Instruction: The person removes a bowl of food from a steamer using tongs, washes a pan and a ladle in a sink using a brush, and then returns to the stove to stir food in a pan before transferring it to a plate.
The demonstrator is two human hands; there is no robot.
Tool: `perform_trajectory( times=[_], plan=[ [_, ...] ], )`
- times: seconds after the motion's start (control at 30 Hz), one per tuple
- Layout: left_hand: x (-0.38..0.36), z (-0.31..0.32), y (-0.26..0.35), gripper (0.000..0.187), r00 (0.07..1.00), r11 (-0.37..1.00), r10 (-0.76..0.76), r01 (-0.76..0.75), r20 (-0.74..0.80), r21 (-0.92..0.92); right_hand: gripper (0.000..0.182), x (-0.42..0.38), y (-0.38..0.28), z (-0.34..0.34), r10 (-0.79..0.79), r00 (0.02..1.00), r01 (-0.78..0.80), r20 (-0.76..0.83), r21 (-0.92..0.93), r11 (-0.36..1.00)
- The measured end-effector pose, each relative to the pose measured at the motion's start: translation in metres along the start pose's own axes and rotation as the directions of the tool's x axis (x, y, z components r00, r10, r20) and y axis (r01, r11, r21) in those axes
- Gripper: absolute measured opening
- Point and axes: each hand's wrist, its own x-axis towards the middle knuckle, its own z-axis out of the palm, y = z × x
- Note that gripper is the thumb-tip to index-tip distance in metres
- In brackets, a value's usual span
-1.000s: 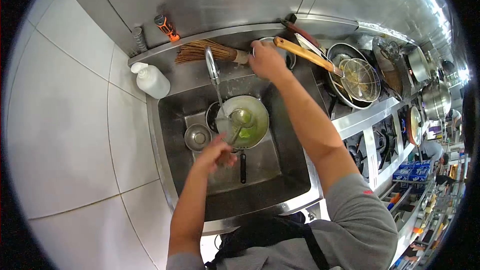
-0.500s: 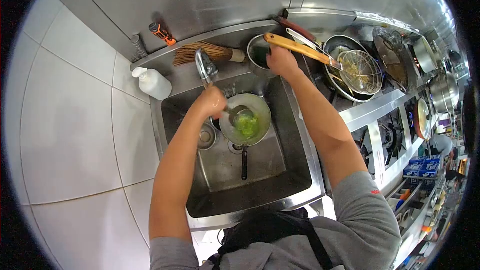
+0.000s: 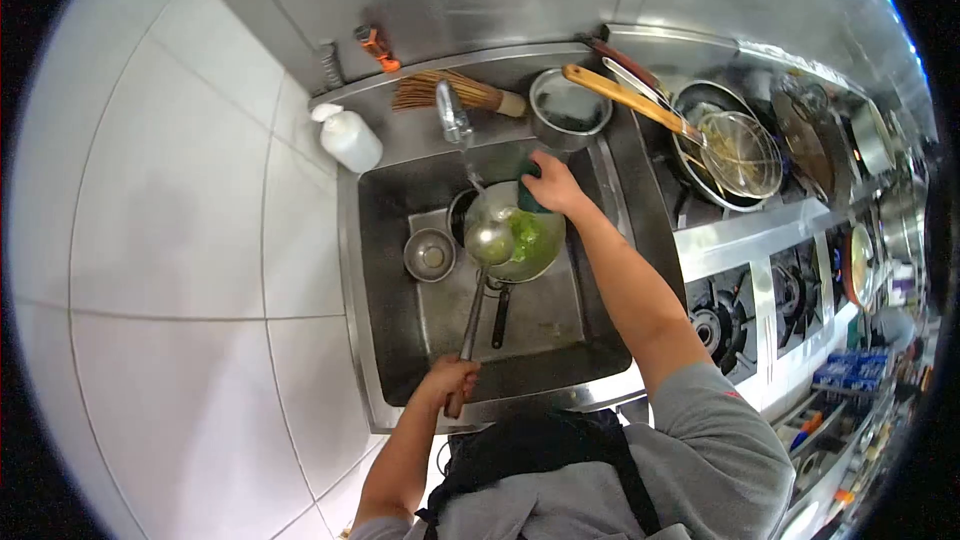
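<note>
Now grips a ladle in the closed left hand, a dark pad in the half-curled right hand.

1. Two hands: one left hand, one right hand.
2. One ladle.
3. One dark green pad.
4. One sink.
5. One faucet.
6. One pump bottle.
7. One stick brush.
8. One small metal bowl.
9. One wooden-handled strainer.
10. One pot beside the sink.
</note>
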Motion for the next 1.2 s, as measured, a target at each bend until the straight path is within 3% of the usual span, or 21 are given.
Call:
perform_trajectory(
  times=[0.13, 0.27, 0.33, 0.4, 0.5, 0.57, 0.6, 0.67, 0.7, 0.73, 0.8, 0.83, 0.87, 0.93, 0.97, 1.0, 1.03, 1.07, 1.1, 1.13, 1.2],
  plan=[
    [-0.077, 0.011, 0.010, 0.015, 0.992, 0.989, 0.086, -0.074, 0.096, -0.128, 0.043, 0.006, -0.016, 0.021, 0.025, 0.993, -0.024, 0.112, -0.009, 1.000],
    [-0.132, 0.017, 0.028, 0.015, 0.965, 0.975, 0.207, -0.190, 0.161, -0.113, 0.043, 0.007, -0.041, 0.041, 0.040, 0.995, -0.042, 0.095, 0.023, 0.999],
    [-0.153, 0.018, 0.033, 0.017, 0.956, 0.966, 0.247, -0.232, 0.159, -0.112, 0.046, -0.004, -0.050, 0.051, -0.262, 0.960, 0.235, -0.104, -0.215, 0.948],
    [-0.167, 0.022, 0.037, 0.016, 0.960, 0.964, 0.256, -0.261, 0.113, 0.040, 0.051, -0.010, -0.058, 0.065, -0.325, 0.945, 0.311, -0.038, -0.211, 0.927],
    [-0.180, 0.030, 0.036, 0.015, 0.950, 0.952, 0.294, -0.301, 0.107, 0.052, 0.047, -0.012, -0.065, 0.084, -0.423, 0.906, 0.404, -0.026, -0.250, 0.880],
    [-0.184, 0.028, 0.038, 0.016, 0.946, 0.947, 0.310, -0.316, 0.093, 0.062, 0.038, -0.008, -0.068, 0.087, -0.424, 0.906, 0.419, 0.009, 0.142, 0.897],
    [-0.186, 0.028, 0.037, 0.016, 0.945, 0.945, 0.317, -0.322, 0.076, 0.060, 0.038, -0.007, -0.064, 0.088, -0.418, 0.908, 0.414, 0.004, 0.144, 0.899],
    [-0.188, 0.027, 0.033, 0.016, 0.949, 0.947, 0.313, -0.314, 0.026, 0.073, 0.032, 0.002, -0.057, 0.089, -0.539, 0.754, 0.557, 0.375, 0.071, 0.828],
    [-0.189, 0.025, 0.032, 0.016, 0.949, 0.947, 0.315, -0.311, -0.029, 0.084, 0.027, 0.003, -0.053, 0.084, -0.470, 0.759, 0.590, 0.451, -0.169, 0.789],
    [-0.188, 0.024, 0.031, 0.016, 0.950, 0.948, 0.310, -0.307, -0.031, 0.090, 0.027, 0.008, -0.052, 0.081, -0.470, 0.761, 0.586, 0.447, -0.165, 0.793],
    [-0.186, 0.023, 0.028, 0.017, 0.959, 0.963, 0.268, -0.270, 0.093, 0.018, 0.026, 0.012, -0.058, 0.068, -0.688, 0.700, 0.673, 0.194, -0.501, 0.544],
    [-0.185, 0.027, 0.029, 0.018, 0.962, 0.966, 0.251, -0.256, 0.111, 0.039, 0.025, 0.008, -0.069, 0.066, -0.652, 0.752, 0.615, 0.093, -0.454, 0.645],
    [-0.185, 0.031, 0.032, 0.018, 0.961, 0.965, 0.254, -0.260, 0.113, 0.041, 0.025, 0.009, -0.074, 0.071, -0.653, 0.752, 0.614, 0.090, -0.458, 0.643],
    [-0.187, 0.035, 0.038, 0.018, 0.946, 0.947, 0.317, -0.320, 0.074, 0.039, 0.021, 0.011, -0.080, 0.079, -0.563, 0.822, 0.542, 0.088, 0.180, 0.821],
    [-0.179, 0.030, 0.033, 0.019, 0.951, 0.947, 0.310, -0.308, -0.003, 0.091, 0.018, 0.007, -0.084, 0.076, -0.466, 0.853, 0.391, 0.235, 0.303, 0.869],
    [-0.181, 0.025, 0.032, 0.019, 0.952, 0.948, 0.306, -0.304, -0.006, 0.096, 0.018, 0.006, -0.085, 0.067, -0.464, 0.855, 0.388, 0.232, 0.308, 0.868],
    [-0.182, 0.019, 0.031, 0.019, 0.950, 0.946, 0.311, -0.310, 0.000, 0.090, 0.018, 0.007, -0.081, 0.056, -0.519, 0.793, 0.561, 0.320, -0.050, 0.826],
    [-0.183, 0.015, 0.029, 0.019, 0.949, 0.946, 0.314, -0.314, 0.009, 0.081, 0.018, 0.010, -0.080, 0.049, -0.523, 0.736, 0.673, 0.431, -0.381, 0.634],
    [-0.181, 0.018, 0.026, 0.018, 0.953, 0.951, 0.303, -0.304, 0.028, 0.051, 0.018, 0.016, -0.079, 0.049, -0.584, 0.717, 0.694, 0.380, -0.466, 0.549],
    [-0.180, 0.023, 0.023, 0.018, 0.955, 0.953, 0.295, -0.297, 0.031, 0.055, 0.018, 0.013, -0.080, 0.055, -0.578, 0.723, 0.689, 0.379, -0.466, 0.556],
    [-0.178, 0.035, 0.027, 0.017, 0.961, 0.959, 0.265, -0.271, 0.076, 0.079, 0.017, 0.013, -0.089, 0.066, -0.592, 0.805, 0.588, 0.028, -0.162, 0.792]
  ],
)
